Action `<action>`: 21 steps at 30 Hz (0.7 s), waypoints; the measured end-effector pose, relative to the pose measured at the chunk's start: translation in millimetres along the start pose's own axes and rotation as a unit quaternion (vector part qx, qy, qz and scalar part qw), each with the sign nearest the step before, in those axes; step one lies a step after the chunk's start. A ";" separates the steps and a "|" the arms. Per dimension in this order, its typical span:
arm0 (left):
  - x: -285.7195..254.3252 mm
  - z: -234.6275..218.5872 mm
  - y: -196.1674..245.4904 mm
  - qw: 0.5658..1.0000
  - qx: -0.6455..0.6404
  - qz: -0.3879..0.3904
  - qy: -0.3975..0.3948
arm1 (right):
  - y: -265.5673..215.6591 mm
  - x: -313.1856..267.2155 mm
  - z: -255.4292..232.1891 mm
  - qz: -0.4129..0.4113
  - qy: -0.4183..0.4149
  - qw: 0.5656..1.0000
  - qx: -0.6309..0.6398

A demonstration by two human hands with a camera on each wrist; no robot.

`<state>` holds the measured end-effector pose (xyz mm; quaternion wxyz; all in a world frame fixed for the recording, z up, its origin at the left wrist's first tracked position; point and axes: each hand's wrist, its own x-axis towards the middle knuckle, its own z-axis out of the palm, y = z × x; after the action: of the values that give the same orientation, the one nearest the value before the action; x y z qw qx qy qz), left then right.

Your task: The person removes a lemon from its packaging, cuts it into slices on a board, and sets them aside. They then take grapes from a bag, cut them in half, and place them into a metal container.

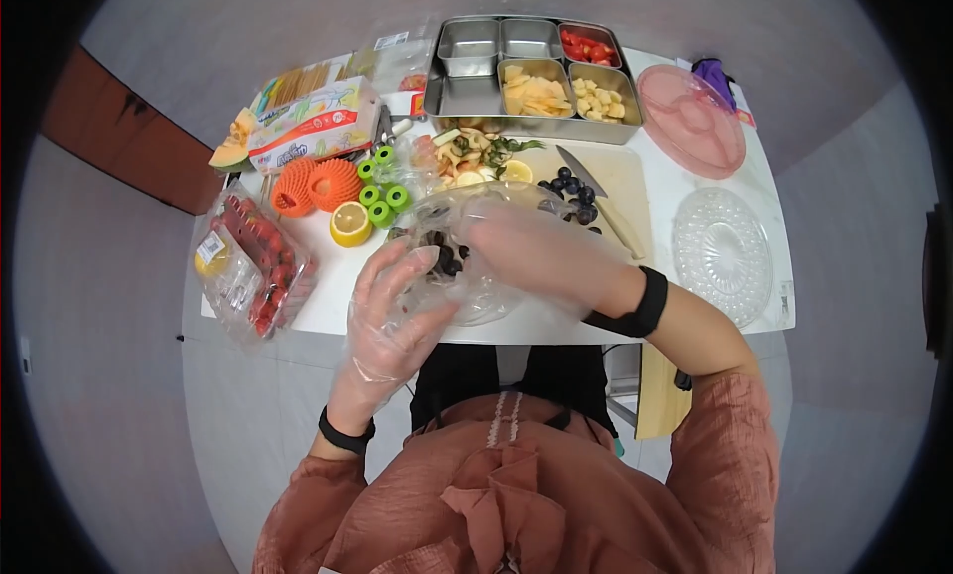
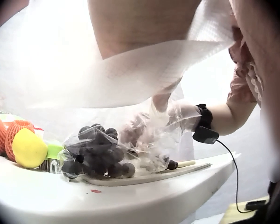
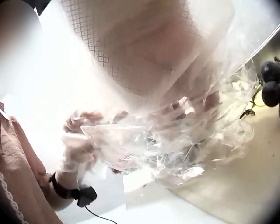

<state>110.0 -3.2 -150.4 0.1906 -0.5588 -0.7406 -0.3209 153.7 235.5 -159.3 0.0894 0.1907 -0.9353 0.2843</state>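
Dark grapes (image 1: 449, 259) lie bunched in a crumpled clear plastic bag (image 1: 486, 301) near the table's front edge. My left hand (image 1: 392, 301), in a clear disposable glove, is at the bag's left side, thumb and fingers spread apart. From the right my gloved right hand (image 1: 531, 252) reaches over the bag, blurred in the head view; whether its fingers grip the film I cannot tell. In the left wrist view the bagged grapes (image 2: 100, 154) sit by the front edge of the board, with the right hand behind them. Loose grapes (image 1: 573, 192) lie on the cutting board (image 1: 625, 172).
A knife (image 1: 586, 177) lies on the board beside fruit peelings (image 1: 476, 152). Behind stands a steel tray (image 1: 467, 98) with cut fruit. Left are a lemon half (image 1: 350, 224), green-capped pieces (image 1: 380, 215), orange foam nets (image 1: 318, 186) and boxed strawberries (image 1: 278, 276). Plates (image 1: 723, 256) are right.
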 end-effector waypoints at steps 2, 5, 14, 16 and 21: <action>1.8 -1.6 -2.5 1.000 -0.005 0.000 0.011 | -11.6 -0.6 -11.6 -0.023 0.051 0.998 0.021; 4.1 -0.1 -2.4 1.000 0.003 0.000 0.016 | -22.8 -6.0 -30.8 -0.007 0.040 0.997 0.072; 0.4 -7.3 -5.0 1.000 0.005 -0.005 0.005 | -26.5 -55.2 -94.5 0.148 0.185 0.936 0.261; -3.2 -9.6 -3.9 0.999 -0.027 -0.039 0.016 | -18.2 -73.0 -106.9 0.226 0.296 0.867 0.330; -4.5 -2.6 -12.6 0.983 -0.066 -0.162 0.057 | 26.7 -76.8 -90.6 0.285 0.206 0.921 0.165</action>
<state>99.2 -10.2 -154.7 0.1408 -0.4240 -0.7864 -0.4266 218.2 330.7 -119.3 0.1625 -0.1348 -0.8509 0.4809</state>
